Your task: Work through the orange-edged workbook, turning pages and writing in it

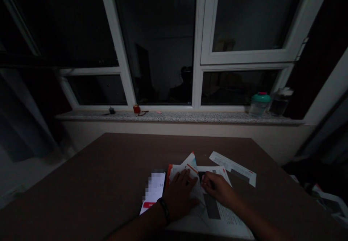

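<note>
My left hand (181, 194) lies flat with its fingers apart on a folded paper (191, 160), whose pointed corner sticks up past the fingertips. A dark band circles the left wrist. To its right, my right hand (217, 187) rests with curled fingers close to the fold; whatever they may pinch is hidden. Beneath both hands is a larger printed sheet (228, 215) with red-orange marks and dark printed blocks. Just left of the papers lies a phone (154, 188) with its screen lit, partly behind my left forearm.
A loose printed paper strip (244, 173) lies right of the sheet on the brown table (108, 172). Behind it, the granite windowsill (176, 117) holds a small red object (136, 109), a teal-lidded container (259, 104) and a clear jug (280, 101). Light is dim.
</note>
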{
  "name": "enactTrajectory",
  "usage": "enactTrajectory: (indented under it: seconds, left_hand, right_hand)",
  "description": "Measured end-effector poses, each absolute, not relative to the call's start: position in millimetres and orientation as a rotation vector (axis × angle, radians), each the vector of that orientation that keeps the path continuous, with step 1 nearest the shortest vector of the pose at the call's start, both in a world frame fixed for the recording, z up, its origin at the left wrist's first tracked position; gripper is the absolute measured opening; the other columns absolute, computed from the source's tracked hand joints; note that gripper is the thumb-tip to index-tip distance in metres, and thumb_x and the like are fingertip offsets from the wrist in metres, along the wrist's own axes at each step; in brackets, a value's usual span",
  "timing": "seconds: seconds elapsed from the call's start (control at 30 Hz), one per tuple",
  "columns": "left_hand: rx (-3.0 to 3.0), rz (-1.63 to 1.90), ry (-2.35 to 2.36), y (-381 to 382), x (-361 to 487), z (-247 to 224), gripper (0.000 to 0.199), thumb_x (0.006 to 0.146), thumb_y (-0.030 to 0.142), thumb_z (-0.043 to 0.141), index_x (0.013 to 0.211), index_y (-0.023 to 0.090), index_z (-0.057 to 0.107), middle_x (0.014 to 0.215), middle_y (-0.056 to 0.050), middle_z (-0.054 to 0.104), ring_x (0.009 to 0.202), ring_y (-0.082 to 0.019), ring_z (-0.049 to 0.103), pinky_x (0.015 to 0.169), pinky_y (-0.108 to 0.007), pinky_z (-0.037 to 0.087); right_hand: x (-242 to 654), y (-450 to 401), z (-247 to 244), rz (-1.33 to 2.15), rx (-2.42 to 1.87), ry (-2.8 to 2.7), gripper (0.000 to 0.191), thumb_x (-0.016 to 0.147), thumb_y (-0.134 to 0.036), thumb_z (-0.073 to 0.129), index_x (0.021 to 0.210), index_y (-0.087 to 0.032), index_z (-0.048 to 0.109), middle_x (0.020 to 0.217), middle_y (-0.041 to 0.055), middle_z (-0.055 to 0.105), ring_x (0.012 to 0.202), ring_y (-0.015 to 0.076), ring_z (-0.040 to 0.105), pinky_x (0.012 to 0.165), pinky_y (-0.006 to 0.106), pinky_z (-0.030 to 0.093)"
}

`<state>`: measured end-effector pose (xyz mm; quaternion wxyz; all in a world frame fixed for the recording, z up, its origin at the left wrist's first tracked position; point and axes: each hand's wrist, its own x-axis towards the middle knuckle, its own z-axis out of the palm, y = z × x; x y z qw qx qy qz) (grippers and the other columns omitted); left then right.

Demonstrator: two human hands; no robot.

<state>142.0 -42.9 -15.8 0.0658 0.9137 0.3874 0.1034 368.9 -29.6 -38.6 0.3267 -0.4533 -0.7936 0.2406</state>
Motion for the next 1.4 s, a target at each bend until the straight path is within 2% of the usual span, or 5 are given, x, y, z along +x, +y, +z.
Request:
enactTrajectory:
  seconds: [0.23, 0.5, 0.7, 0.93, 1.4]
  left_hand:
    - [2.780, 0.361, 1.093, -40.7, 143.8, -20.0, 0.063, 0.091, 0.046, 0.059, 0.144, 0.019, 0.037, 0.145, -0.011, 0.042, 0.135, -0.032, 0.033, 0.112, -0.049, 0.023]
    - [2.791, 0.346, 1.074, -43.7, 140.7, -18.3, 0.056, 0.094, 0.048, 0.054, 0.140, 0.019, 0.042, 0.147, -0.011, 0.040, 0.136, -0.033, 0.032, 0.111, -0.052, 0.025]
    - [2.818, 0.381, 1.092, -41.8, 136.6, -25.5, 0.070, 0.091, 0.063, 0.052, 0.143, 0.019, 0.039, 0.151, -0.013, 0.033, 0.138, -0.037, 0.026, 0.111, -0.055, 0.023]
    - [2.795, 0.387, 1.214, -41.6, 140.9, -25.9, 0.065, 0.094, 0.057, 0.051, 0.143, 0.016, 0.039, 0.152, -0.015, 0.032, 0.138, -0.033, 0.027, 0.112, -0.051, 0.021]
    - [2.771, 0.352, 1.211, -43.2, 141.1, -21.3, 0.063, 0.094, 0.052, 0.053, 0.144, 0.017, 0.039, 0.151, -0.013, 0.034, 0.137, -0.032, 0.030, 0.112, -0.052, 0.021]
  right_hand:
    - [366.5, -31.8, -38.0, 0.670, -1.167, -2.094, 0.013, 0.081, -0.014, 0.056, 0.072, -0.021, 0.050, 0.065, -0.0052, 0.053, 0.061, 0.0125, 0.052, 0.058, 0.021, 0.038]
    - [367.3, -54.6, -28.4, 0.810, -1.043, -2.212, 0.015, 0.076, -0.010, 0.057, 0.068, -0.021, 0.050, 0.069, -0.0044, 0.056, 0.065, 0.0123, 0.054, 0.058, 0.020, 0.037]
    - [368.2, -48.4, -34.0, 0.800, -1.102, -2.190, 0.010, 0.079, -0.014, 0.057, 0.073, -0.021, 0.052, 0.069, -0.0046, 0.055, 0.065, 0.0124, 0.053, 0.058, 0.020, 0.037]
    - [365.2, -31.3, -38.5, 0.743, -1.140, -2.117, 0.008, 0.080, -0.015, 0.056, 0.075, -0.020, 0.053, 0.063, -0.0059, 0.050, 0.059, 0.0116, 0.048, 0.056, 0.020, 0.035]
    - [370.3, -55.7, -26.1, 0.832, -1.044, -2.254, 0.011, 0.077, -0.010, 0.056, 0.071, -0.019, 0.054, 0.070, -0.0040, 0.054, 0.064, 0.0110, 0.052, 0.057, 0.019, 0.036]
